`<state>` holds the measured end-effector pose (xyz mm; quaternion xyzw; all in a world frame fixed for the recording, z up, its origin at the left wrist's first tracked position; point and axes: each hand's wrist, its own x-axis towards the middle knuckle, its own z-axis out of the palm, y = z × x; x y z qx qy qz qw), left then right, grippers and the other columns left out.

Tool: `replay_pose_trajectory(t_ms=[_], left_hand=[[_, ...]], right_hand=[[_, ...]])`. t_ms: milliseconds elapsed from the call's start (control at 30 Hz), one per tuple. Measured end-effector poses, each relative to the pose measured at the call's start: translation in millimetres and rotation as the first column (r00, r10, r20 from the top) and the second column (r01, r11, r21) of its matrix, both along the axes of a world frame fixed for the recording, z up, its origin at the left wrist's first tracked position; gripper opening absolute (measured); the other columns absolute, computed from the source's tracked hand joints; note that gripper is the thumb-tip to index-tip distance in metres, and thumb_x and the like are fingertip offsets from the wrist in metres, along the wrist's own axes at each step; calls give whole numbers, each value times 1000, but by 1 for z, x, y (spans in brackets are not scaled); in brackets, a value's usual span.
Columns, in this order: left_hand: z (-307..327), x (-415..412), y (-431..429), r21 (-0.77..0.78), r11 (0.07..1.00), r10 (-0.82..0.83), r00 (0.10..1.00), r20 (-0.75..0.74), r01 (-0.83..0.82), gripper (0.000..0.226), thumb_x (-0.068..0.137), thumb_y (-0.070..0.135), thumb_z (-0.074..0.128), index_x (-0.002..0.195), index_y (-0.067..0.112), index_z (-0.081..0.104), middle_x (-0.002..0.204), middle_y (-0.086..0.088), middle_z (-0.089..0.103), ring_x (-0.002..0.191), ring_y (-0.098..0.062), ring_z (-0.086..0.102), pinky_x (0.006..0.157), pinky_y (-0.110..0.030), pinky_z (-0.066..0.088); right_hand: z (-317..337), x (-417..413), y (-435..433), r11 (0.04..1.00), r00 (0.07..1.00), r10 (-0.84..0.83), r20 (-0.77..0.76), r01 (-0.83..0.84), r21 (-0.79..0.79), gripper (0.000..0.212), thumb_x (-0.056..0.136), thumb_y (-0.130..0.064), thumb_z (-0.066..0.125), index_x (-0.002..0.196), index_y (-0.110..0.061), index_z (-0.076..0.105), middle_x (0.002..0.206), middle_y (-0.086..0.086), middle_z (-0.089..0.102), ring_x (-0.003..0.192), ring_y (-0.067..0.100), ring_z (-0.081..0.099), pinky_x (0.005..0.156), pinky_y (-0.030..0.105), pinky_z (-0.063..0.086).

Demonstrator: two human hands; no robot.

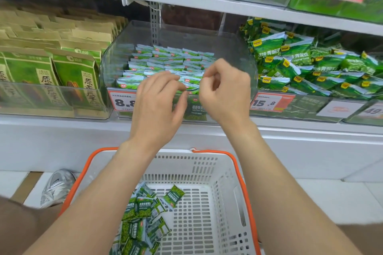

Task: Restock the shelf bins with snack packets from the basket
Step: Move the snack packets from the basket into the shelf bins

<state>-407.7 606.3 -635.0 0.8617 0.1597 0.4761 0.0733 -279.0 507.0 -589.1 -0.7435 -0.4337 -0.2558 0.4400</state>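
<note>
Your left hand: fingers bent over front snack packets in the clear bin, grip hidden | your right hand: fingers pinched, can't tell on what | more packets in basket, partly behind your forearm.

Forearms bare, one foot in seemingly silver-grey trainer.

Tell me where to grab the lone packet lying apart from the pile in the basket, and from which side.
Pinch the lone packet across its short upper end, coming down from above on its right. It lies tilted on the basket floor; the pile crowds its left, while bare floor on the right probably leaves fingers room.
</note>
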Motion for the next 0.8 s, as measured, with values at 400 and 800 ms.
replay_pose_trajectory(t_ms=[400,800], left_hand=[[-139,-39,-8,-359,932,-224,701,-677,-50,16,84,40,55,89,29,65,81,8,69,80,-23,67,63,-33,49],[-290,-73,-47,-492,850,-526,-339,-780,-187,80,96,5,63,159,39,27,164,-7,17,133,-41,47,90,-49,54]], right_hand=[[-150,-39,-23,430,936,98,-338,-346,-834,18,90,-32,52,96,-24,67,93,5,70,91,32,65,73,38,53],[-244,-51,-44,-183,942,4,-336,-330,-926,32,100,-12,50,71,-17,38,77,5,46,62,21,44,59,35,41]])
